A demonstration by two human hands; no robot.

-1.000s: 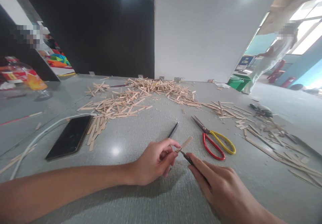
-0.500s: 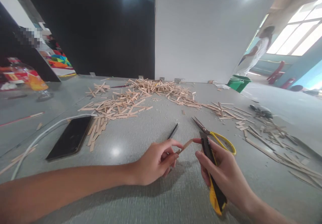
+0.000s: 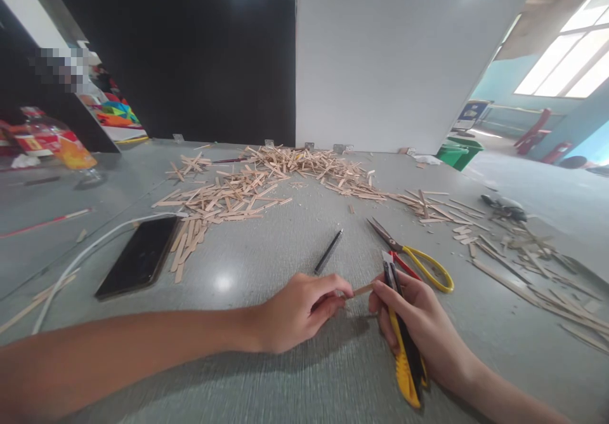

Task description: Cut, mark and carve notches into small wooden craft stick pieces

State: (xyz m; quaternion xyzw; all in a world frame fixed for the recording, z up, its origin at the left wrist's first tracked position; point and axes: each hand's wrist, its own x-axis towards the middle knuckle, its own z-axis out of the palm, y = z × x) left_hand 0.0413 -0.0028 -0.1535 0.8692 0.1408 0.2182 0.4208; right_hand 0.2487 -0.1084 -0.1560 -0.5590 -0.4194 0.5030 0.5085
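Note:
Between my two hands lies a short wooden stick [image 3: 363, 290]. My left hand [image 3: 304, 310] pinches one end of it between thumb and fingers. At the other end, the fingertips of my right hand [image 3: 413, 313] touch the stick. That same hand is closed around a yellow and black utility knife [image 3: 404, 354], its blade pointing up and away from me. Just beyond the right hand rest scissors [image 3: 413, 256] with yellow and red handles. A dark pen [image 3: 328, 251] lies on the grey table past my left fingers.
Piles of wooden sticks [image 3: 228, 189] spread across the table's far side. More strips [image 3: 504, 284] are scattered at right. A black phone [image 3: 137, 256] and white cable [image 3: 71, 262] lie left, with a bottle [image 3: 71, 148] further back. Black and white panels [image 3: 404, 56] stand behind.
My right thumb and fingers have closed in on the stick's free end, and the stick has tipped flatter. The view has shifted slightly; the person at the far right is out of sight.

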